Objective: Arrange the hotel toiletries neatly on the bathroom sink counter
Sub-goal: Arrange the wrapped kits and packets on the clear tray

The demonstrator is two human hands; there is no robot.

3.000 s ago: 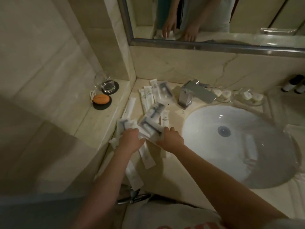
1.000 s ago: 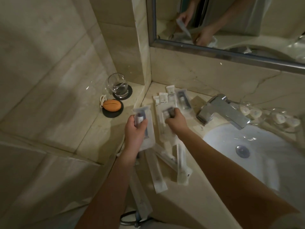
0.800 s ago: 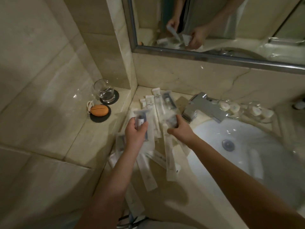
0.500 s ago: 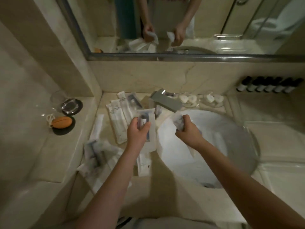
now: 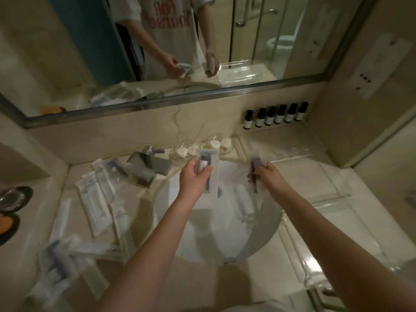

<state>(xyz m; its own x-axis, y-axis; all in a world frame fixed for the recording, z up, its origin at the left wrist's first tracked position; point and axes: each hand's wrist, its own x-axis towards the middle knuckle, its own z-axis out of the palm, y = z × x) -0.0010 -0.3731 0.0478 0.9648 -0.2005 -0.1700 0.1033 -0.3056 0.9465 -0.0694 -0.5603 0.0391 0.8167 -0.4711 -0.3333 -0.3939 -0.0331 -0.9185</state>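
Observation:
My left hand (image 5: 193, 180) grips a clear toiletry packet (image 5: 208, 170) upright over the white sink basin (image 5: 202, 235). My right hand (image 5: 266, 176) holds a second clear packet (image 5: 256, 164) above the basin's right rim. Several white sachets (image 5: 94, 199) lie side by side on the marble counter (image 5: 258, 282) left of the basin. A loose heap of clear packets (image 5: 58, 264) sits at the counter's front left. One more long packet (image 5: 243, 201) lies inside the basin.
A chrome faucet (image 5: 148, 166) stands at the basin's back left. Glass dishes of small round soaps (image 5: 202, 149) sit behind the basin, and several dark bottles (image 5: 275, 114) line the back ledge. A clear tray (image 5: 324, 183) lies right of the basin. Dark coasters (image 5: 13, 199) are far left.
Both hands lifted a packet each from the left counter and carried them rightward over the basin. My view swung right, bringing the bottles and clear tray into sight.

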